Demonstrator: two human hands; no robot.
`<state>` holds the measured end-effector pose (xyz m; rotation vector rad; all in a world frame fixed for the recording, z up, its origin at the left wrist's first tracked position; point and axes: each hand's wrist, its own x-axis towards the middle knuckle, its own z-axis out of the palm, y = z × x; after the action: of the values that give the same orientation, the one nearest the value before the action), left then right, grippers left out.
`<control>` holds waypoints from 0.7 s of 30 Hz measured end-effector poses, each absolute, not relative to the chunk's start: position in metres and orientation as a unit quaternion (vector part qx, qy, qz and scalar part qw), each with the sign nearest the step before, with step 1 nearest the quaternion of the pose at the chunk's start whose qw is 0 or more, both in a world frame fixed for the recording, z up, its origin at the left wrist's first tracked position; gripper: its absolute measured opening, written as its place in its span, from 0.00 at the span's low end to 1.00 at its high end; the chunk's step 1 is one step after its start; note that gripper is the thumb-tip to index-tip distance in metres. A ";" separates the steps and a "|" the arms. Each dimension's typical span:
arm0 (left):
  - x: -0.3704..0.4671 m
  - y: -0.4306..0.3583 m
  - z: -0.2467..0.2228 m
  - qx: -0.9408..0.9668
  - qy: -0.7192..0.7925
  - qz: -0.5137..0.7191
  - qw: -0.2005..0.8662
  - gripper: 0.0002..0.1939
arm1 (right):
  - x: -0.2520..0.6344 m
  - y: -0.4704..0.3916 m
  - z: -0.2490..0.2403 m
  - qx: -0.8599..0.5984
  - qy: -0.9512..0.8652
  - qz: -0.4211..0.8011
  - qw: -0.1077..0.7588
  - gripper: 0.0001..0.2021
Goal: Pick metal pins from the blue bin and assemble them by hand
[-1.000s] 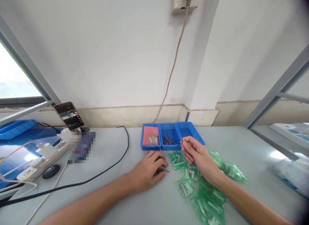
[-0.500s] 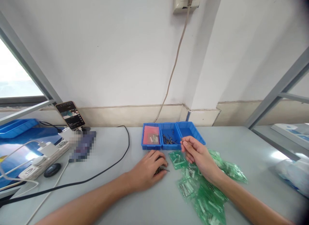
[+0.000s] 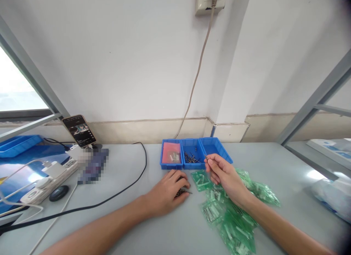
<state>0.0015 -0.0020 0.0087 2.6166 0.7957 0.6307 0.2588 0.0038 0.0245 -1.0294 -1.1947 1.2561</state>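
Note:
My left hand (image 3: pixel 170 191) rests on the table, fingers curled round several dark metal screws (image 3: pixel 180 192); one thin tip sticks out past the thumb. My right hand (image 3: pixel 221 171) is raised in front of the blue bins, thumb and forefinger pinching a small screw (image 3: pixel 206 158), mostly hidden by the fingertips. Loose screws (image 3: pixel 191 158) lie in the middle blue bin (image 3: pixel 193 143). Under and around my right wrist spread green plastic bags (image 3: pixel 237 229) with metal parts inside. A single green bag (image 3: pixel 201 180) lies between the two hands.
The left blue bin (image 3: pixel 172 167) holds a pink sheet and a small bag of parts; the right blue bin (image 3: pixel 215 145) stands beside it. A black cable (image 3: pixel 117 194) crosses the table at left, near a phone (image 3: pixel 79 130), a power strip (image 3: pixel 37 194) and a black mouse (image 3: pixel 59 193).

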 end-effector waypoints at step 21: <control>0.001 -0.002 0.008 0.920 0.277 0.223 0.167 0.06 | 0.259 0.004 0.021 -0.430 -0.508 0.528 0.528 0.18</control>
<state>0.0014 -0.0018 0.0082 2.6177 0.7892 0.6338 0.2589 0.0044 0.0214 -1.0267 -1.2132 1.2624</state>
